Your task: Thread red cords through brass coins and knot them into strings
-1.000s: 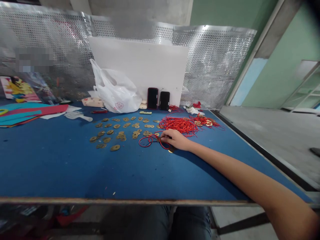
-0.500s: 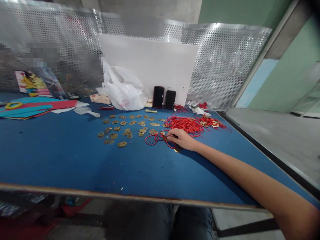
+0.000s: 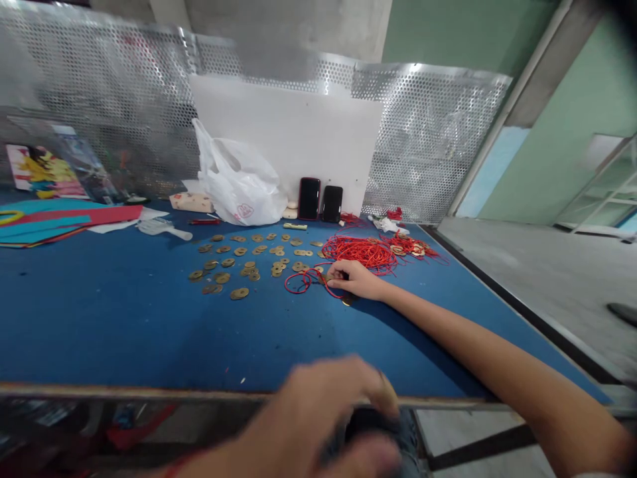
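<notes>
My right hand [image 3: 354, 279] lies on the blue table [image 3: 124, 325], fingers pinched on a loose loop of red string [image 3: 298, 282]. A brass coin [image 3: 348, 301] peeks out from under the hand. Just behind it lies a pile of red string [image 3: 361, 251], and to its left several brass coins [image 3: 243, 255] are scattered. My left hand [image 3: 318, 415] shows blurred at the table's near edge, fingers curled over something dark that I cannot make out.
Two dark phones [image 3: 321, 199] lean on a white board [image 3: 288, 133] at the back, beside a white plastic bag [image 3: 239, 182]. Coloured paper sheets [image 3: 60, 222] lie far left. More coins tied with red string [image 3: 413, 247] sit at the back right. A perforated metal screen [image 3: 99, 113] closes the rear.
My left hand has come up into view at the table's near edge. The right hand stays on the red string loop. The camera view has shifted slightly.
</notes>
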